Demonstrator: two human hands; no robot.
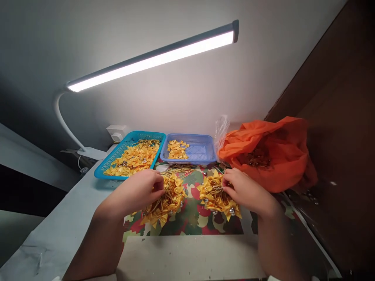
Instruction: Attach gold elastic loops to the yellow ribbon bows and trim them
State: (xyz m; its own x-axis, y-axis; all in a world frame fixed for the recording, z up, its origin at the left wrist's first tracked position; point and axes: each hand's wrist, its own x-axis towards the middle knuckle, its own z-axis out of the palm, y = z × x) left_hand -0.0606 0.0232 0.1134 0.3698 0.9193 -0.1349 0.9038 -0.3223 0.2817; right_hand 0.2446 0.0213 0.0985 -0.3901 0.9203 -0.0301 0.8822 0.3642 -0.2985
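Observation:
Two bunches of yellow ribbon flowers with gold cords and silver bells lie on a patterned mat [191, 222]. My left hand [146, 186] is closed at the cords of the left bunch [174, 199], its thumb and fingers pinched together. At the right bunch [209, 187], my right hand [238, 186] pinches the gold cords near the bunch's middle. Loose gold cords [178, 170] lie behind the left bunch. The fingertips hide part of the cords in both bunches.
Behind stand a teal basket [102, 168] heaped with yellow flowers and a blue basket [202, 150] with a smaller pile. An orange bag [281, 156] with bells inside sits at the right, beside clear plastic [222, 132]. A lit lamp [158, 58] hangs above.

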